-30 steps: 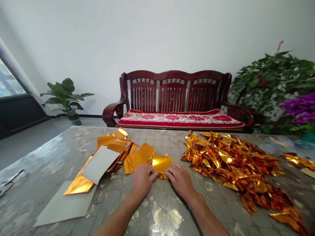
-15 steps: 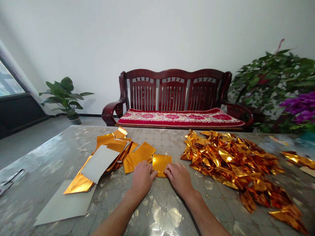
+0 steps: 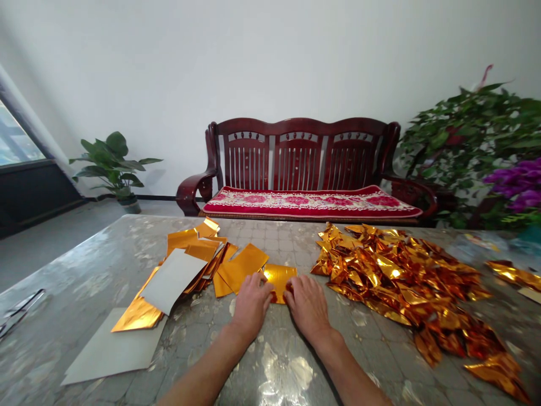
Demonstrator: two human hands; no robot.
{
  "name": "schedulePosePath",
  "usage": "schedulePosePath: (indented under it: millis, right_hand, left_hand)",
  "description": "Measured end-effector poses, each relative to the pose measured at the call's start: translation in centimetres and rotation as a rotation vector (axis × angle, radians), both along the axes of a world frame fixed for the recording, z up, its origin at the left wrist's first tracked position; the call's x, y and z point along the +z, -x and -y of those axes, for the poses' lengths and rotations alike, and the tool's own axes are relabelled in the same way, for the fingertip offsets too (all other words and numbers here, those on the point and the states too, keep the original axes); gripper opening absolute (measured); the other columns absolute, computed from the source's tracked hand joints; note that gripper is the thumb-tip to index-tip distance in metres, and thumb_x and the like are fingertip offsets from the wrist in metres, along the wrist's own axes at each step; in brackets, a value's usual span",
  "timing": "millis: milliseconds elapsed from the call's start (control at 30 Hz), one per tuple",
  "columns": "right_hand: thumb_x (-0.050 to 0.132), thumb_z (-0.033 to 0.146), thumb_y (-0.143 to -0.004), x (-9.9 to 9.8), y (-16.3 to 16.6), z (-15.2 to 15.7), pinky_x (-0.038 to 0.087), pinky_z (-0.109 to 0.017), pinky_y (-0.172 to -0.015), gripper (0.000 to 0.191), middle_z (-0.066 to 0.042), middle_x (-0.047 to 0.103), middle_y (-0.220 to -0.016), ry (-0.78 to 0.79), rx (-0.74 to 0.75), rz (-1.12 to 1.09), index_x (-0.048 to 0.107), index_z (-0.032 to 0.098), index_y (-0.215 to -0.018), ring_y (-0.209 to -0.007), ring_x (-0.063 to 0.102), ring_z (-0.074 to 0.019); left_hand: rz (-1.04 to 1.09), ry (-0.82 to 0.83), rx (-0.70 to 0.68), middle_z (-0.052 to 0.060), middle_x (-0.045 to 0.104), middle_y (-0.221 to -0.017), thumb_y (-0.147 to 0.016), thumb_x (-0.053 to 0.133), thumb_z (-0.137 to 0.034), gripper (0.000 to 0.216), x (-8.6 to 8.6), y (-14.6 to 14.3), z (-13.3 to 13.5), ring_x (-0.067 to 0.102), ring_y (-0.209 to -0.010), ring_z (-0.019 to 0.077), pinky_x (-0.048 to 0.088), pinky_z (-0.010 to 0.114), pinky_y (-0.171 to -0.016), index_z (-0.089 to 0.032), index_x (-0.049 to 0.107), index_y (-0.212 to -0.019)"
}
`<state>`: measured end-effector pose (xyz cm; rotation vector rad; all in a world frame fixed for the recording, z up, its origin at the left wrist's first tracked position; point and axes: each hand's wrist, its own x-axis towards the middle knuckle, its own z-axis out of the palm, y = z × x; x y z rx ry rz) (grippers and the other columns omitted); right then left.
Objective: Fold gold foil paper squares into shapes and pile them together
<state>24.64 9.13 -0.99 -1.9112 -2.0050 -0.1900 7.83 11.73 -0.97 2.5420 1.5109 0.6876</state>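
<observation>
A small sheet of shiny gold foil paper (image 3: 280, 274) lies on the table in front of me, its near part darker and looking bent up. My left hand (image 3: 252, 304) has its curled fingers closed on the sheet's left edge. On the opposite edge, the fingers of my right hand (image 3: 310, 307) are closed in the same way; both thumbs are mostly hidden. Just left of the sheet are loose flat gold paper squares (image 3: 245, 265), beside a fanned stack. To the right of my hands spreads a big heap of folded gold foil pieces (image 3: 393, 276).
Pale grey sheets (image 3: 173, 279) lie on and below the stack at left. A dark, thin object (image 3: 21, 313) rests at the table's left edge. Clear plastic (image 3: 477, 245) is at the right. Behind the patterned table (image 3: 279, 372) stands a wooden bench (image 3: 298, 152) with plants either side.
Both hands have moved slightly forward along the sheet's edges. Its near strip, flat before, now looks darker and raised. The view has shifted a little.
</observation>
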Motion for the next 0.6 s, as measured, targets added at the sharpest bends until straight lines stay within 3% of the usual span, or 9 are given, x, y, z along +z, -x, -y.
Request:
schedulePosePath:
  millis: [167, 433, 600]
  right_hand:
    - [0.067, 0.038, -0.087, -0.2, 0.9, 0.6, 0.037, -0.039, -0.083, 0.022, -0.008, 0.061, -0.101, -0.015, -0.024, -0.030, 0.062, 0.021, -0.101, -0.095, 0.052, -0.0271]
    - [0.068, 0.025, -0.085, -0.9, -0.7, 0.8, 0.037, -0.041, -0.091, 0.024, -0.008, 0.062, -0.109, -0.027, -0.001, -0.053, 0.062, 0.022, -0.108, -0.100, 0.051, -0.0270]
    - [0.068, 0.023, -0.086, -1.0, -2.2, 1.1, 0.037, -0.041, -0.090, 0.021, -0.008, 0.062, -0.105, -0.065, -0.001, -0.033, 0.063, 0.022, -0.106, -0.099, 0.051, -0.0267]
  left_hand:
    - [-0.037, 0.039, -0.126, 0.004, 0.065, -0.091, -0.093, 0.054, -0.017, 0.018, -0.4, -0.2, 0.1, 0.058, -0.091, 0.0200, 0.045, 0.031, -0.081, -0.021, 0.072, -0.090]
    - [-0.155, 0.029, -0.177, 0.007, 0.067, -0.097, -0.092, 0.052, -0.016, 0.023, 0.4, 0.8, 1.5, 0.058, -0.097, 0.0227, 0.046, 0.036, -0.089, -0.023, 0.071, -0.103]
    - [-0.170, 0.020, -0.151, 0.006, 0.067, -0.094, -0.095, 0.048, -0.019, 0.023, 0.4, 1.3, 1.7, 0.059, -0.097, 0.0209, 0.046, 0.034, -0.089, -0.023, 0.070, -0.100]
